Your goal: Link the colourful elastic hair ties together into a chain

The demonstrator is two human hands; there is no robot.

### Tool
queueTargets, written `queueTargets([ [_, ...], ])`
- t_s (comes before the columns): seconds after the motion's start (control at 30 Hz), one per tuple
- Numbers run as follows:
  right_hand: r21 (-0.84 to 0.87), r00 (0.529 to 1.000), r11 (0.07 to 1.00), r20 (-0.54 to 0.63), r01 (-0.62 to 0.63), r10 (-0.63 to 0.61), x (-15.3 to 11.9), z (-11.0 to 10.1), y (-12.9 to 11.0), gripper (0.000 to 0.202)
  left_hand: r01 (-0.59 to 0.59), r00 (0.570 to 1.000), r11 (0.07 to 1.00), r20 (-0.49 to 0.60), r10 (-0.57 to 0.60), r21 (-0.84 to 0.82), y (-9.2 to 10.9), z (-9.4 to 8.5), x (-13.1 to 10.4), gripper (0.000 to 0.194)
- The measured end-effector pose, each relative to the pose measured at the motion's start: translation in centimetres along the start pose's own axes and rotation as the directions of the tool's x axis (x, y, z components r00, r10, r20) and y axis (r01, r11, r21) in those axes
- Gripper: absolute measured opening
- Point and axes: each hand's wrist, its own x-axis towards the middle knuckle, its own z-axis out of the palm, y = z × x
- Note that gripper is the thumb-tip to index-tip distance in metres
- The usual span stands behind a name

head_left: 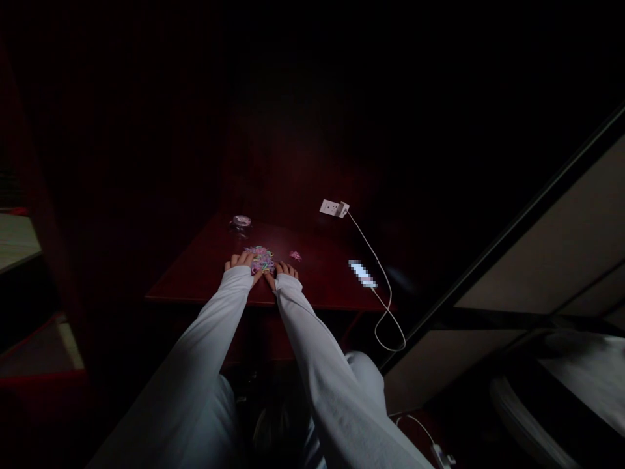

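Flanking a pile of pastel bands [262, 258], left of frame center, with loosely curled left hand [240, 260] and right hand [286, 270]; cannot tell if gripping any.

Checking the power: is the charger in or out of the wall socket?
In: the white charger sits against the wall socket, its cable leading down.

jar [241, 223] behind-left of big pile [262, 259] | small pile [295, 255] right | phone [362, 273] far right
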Motion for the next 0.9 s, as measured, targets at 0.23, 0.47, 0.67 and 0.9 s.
queueTargets([
  [0.23, -0.029, 1.000, 0.999, -0.007, 0.020, -0.020, -0.21, -0.25, -0.10, 0.060, 0.011, 1.000, 1.000, 0.028, -0.011, -0.017, -0.31, 0.46, 0.26, 0.055],
  [0.47, -0.030, 0.999, 0.999, -0.044, 0.020, -0.021, -0.40, -0.20, -0.19, 0.057, -0.005, 1.000, 1.000, 0.017, 0.005, 0.000, -0.32, 0.74, 0.30, 0.053],
  [0.67, -0.048, 0.999, 0.999, -0.041, 0.023, -0.025, -0.34, -0.06, -0.11, 0.058, 0.008, 1.000, 1.000, 0.012, -0.008, -0.016, -0.38, 0.68, 0.34, 0.054],
  [0.9, -0.030, 1.000, 1.000, -0.030, 0.008, -0.009, -0.15, -0.10, -0.17, 0.058, 0.021, 1.000, 0.999, 0.001, -0.021, -0.047, -0.29, 0.16, 0.08, 0.056],
])
